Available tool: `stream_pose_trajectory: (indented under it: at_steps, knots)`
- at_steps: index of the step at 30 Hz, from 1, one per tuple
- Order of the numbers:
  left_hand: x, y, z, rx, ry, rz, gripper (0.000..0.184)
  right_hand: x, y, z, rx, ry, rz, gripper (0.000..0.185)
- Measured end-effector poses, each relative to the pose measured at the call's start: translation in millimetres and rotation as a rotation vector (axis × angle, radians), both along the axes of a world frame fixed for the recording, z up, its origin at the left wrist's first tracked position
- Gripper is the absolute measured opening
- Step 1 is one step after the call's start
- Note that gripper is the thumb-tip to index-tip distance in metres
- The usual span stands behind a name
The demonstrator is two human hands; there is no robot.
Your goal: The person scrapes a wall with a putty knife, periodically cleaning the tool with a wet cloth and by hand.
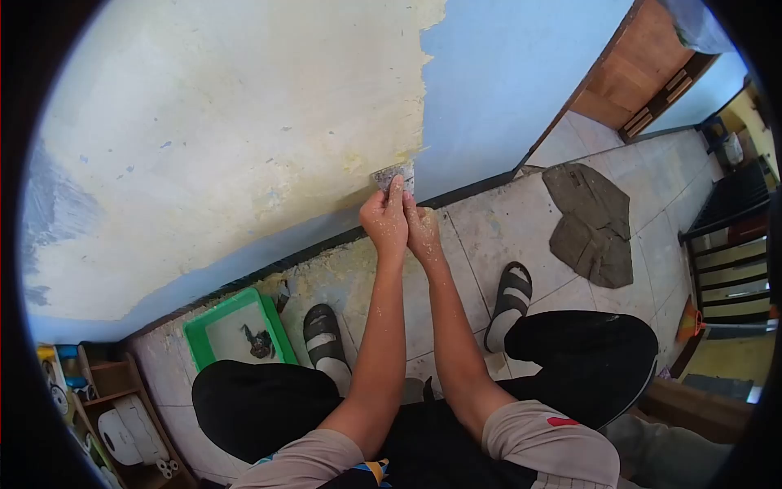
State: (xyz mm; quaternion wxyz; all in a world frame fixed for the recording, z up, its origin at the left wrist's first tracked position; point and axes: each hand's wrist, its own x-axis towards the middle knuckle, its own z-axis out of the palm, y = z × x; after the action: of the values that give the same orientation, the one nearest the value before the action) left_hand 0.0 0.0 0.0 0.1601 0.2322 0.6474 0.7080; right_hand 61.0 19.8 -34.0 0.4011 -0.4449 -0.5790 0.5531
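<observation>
Both my hands are together on a putty knife, its paint-smeared blade point(394, 174) against the wall near the edge of the blue paint point(505, 90). My left hand point(385, 222) is closed around it, with a finger or thumb laid up along the blade. My right hand point(424, 235) is closed close beside it; the handle is hidden by the hands. Pale flakes cling to both hands and the forearms. To the left of the blade the wall point(244, 122) is cream and patchy, with a ragged boundary against the blue.
A green tray point(283, 332) with murky liquid and a dark wet lump point(259, 342) stands at left. Paint scraps litter the tile floor along the wall base. A brown cloth point(593, 226) lies at right. Shelves point(102, 379) stand lower left, a black slatted rack point(733, 269) far right.
</observation>
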Motion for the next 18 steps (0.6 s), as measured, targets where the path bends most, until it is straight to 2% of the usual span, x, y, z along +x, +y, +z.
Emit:
stream_pose_trajectory:
  at_steps: [2, 3, 6, 11, 15, 18]
  knots:
    - [2.6, -0.9, 4.9, 0.007, -0.107, -0.013, 0.036, 3.6, 0.0, 4.6, -0.044, -0.045, 0.034, 0.069]
    - [-11.4, -7.1, 6.0, -0.019, -0.061, -0.017, 0.036, -11.3, -5.8, 0.7, -0.069, 0.002, 0.03, 0.069]
    - [-2.0, 0.4, 0.2, -0.037, -0.086, -0.015, 0.036, 1.3, 4.3, -2.7, -0.069, -0.077, 0.068, 0.068]
    - [-2.2, 3.4, 5.1, 0.024, -0.017, 0.013, 0.037, -8.9, 2.3, 2.2, 0.016, 0.038, -0.016, 0.069]
    - [-4.2, 12.0, 51.4, 0.03, 0.062, 0.025, 0.039, -2.8, 29.2, 51.8, 0.06, 0.0, 0.076, 0.069]
    - [-4.4, 18.3, 71.2, 0.144, 0.047, -0.033, 0.042, -0.5, 30.3, 78.1, 0.012, 0.065, 0.076, 0.071]
